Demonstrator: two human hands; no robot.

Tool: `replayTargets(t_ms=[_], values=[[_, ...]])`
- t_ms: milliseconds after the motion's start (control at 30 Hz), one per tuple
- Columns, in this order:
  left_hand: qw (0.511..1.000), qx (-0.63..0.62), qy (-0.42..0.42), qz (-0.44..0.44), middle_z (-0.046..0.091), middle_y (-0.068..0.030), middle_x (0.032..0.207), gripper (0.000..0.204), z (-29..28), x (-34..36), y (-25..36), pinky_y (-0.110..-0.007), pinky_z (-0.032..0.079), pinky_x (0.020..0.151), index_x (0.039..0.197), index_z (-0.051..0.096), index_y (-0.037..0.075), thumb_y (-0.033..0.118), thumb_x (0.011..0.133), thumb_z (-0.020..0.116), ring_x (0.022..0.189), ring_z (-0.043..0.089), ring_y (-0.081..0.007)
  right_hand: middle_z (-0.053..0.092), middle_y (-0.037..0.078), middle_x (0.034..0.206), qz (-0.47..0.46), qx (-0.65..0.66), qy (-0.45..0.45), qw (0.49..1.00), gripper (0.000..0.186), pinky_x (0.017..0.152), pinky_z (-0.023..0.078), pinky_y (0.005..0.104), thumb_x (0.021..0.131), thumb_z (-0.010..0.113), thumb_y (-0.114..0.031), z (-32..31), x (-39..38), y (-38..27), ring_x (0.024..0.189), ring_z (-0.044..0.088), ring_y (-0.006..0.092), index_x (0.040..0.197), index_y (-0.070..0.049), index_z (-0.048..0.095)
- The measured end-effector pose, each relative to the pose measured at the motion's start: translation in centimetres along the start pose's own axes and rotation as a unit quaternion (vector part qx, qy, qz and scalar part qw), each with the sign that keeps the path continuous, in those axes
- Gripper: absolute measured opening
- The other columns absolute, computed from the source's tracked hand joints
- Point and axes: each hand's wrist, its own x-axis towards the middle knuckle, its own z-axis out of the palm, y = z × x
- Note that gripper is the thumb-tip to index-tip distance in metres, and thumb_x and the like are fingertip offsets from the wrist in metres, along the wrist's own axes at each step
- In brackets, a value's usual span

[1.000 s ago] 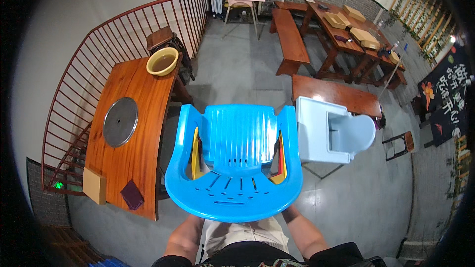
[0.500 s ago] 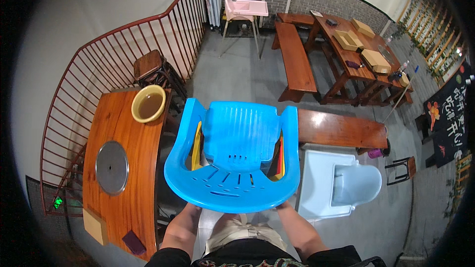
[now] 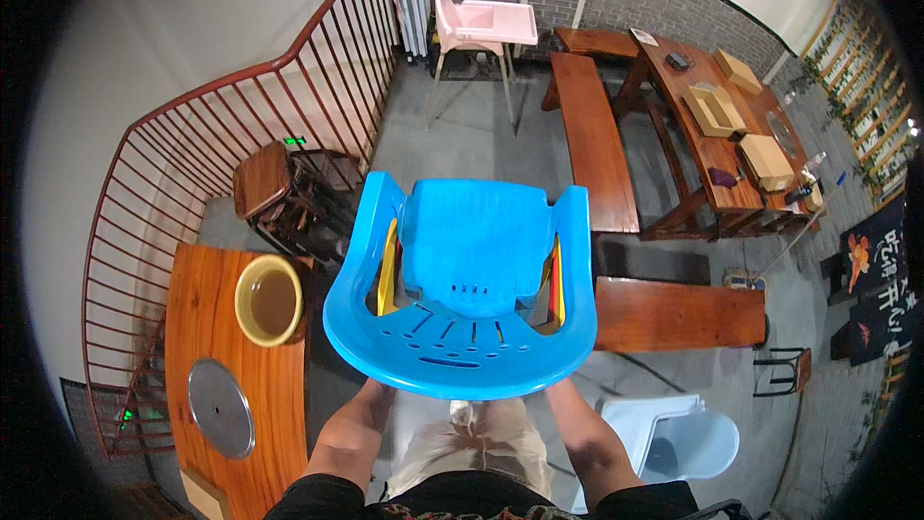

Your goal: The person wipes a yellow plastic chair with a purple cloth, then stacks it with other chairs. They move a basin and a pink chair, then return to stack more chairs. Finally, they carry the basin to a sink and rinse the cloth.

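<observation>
A blue plastic child's chair (image 3: 472,241) with armrests, a slotted curved backrest and yellow and red side parts is held up in front of my body. My left hand (image 3: 379,393) grips it below the left end of the backrest. Under the right end my right hand (image 3: 560,391) holds it the same way. The fingers of both hands are hidden by the backrest; only wrists and forearms show. The chair's lower part is also out of sight.
A wooden table (image 3: 269,376) with a yellow bucket (image 3: 243,300) of brownish liquid stands at left, beside stacked stools (image 3: 265,183) and a red railing (image 3: 279,67). Benches (image 3: 683,316) and a long table (image 3: 688,101) lie right. A pink high chair (image 3: 496,24) stands ahead; a pale-blue one (image 3: 707,443) is lower right.
I have moved forward with the blue chair still in both hands. The left table, the right bench and the pale-blue high chair now appear lower in view.
</observation>
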Motion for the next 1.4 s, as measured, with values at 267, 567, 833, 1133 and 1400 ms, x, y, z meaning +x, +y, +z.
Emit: replayTargets(t_ms=[267,567,833,1133,1400], values=[[0.999,0.007,0.005,0.042,0.055,-0.0075,0.137,0.056,7.2,15.0,5.7,-0.041,0.046,0.103,0.142,0.046,0.01,0.033,0.095,0.067,0.125,0.053,-0.0222,0.06,0.01,0.132,-0.01,0.012,-0.038,0.999,0.043,0.098,0.053,0.0465,0.103,0.053,-0.036,2.7,14.9,-3.4,0.115,0.061,0.0272,0.139,-0.012,0.048],[0.995,0.021,-0.013,0.092,0.057,-0.0071,0.136,0.055,13.1,32.9,11.0,-0.041,0.047,0.102,0.141,0.047,0.01,0.031,0.095,0.068,0.124,0.054,-0.0215,0.063,0.006,0.126,-0.024,-0.038,0.02,0.999,0.044,0.093,0.055,0.0406,0.1,0.063,-0.023,9.6,33.7,-10.7,0.11,0.063,0.0221,0.14,-0.012,0.049],[0.964,0.099,-0.152,0.196,0.058,-0.0066,0.135,0.054,13.9,46.1,14.0,-0.04,0.048,0.101,0.14,0.048,0.01,0.03,0.094,0.069,0.123,0.055,-0.0209,0.058,0.008,0.133,-0.073,-0.17,0.183,0.966,0.049,0.092,0.054,0.0392,0.095,0.07,-0.025,17.6,48.0,-18.1,0.114,0.061,0.0236,0.137,-0.009,0.051],[0.958,0.284,0.029,0.013,0.053,-0.0116,0.14,0.069,18.0,53.5,16.8,-0.046,0.048,0.097,0.143,0.046,0.009,0.057,0.095,0.06,0.122,0.054,-0.0259,0.064,0.014,0.107,-0.096,-0.263,0.24,0.929,0.028,0.071,0.06,0.0483,0.091,0.058,-0.012,17.3,59.0,-22.2,0.088,0.068,0.0332,0.118,-0.003,0.057],[0.908,0.397,0.095,-0.092,0.054,-0.0135,0.139,0.077,-5.0,39.4,1.1,-0.044,0.051,0.096,0.154,0.03,0.01,0.045,0.096,0.066,0.123,0.057,-0.0279,0.06,0.017,0.121,-0.141,-0.333,0.203,0.91,0.074,0.086,0.054,0.0407,0.099,0.045,-0.065,8.5,49.2,-13.1,0.102,0.066,0.0244,0.142,-0.006,0.041]])
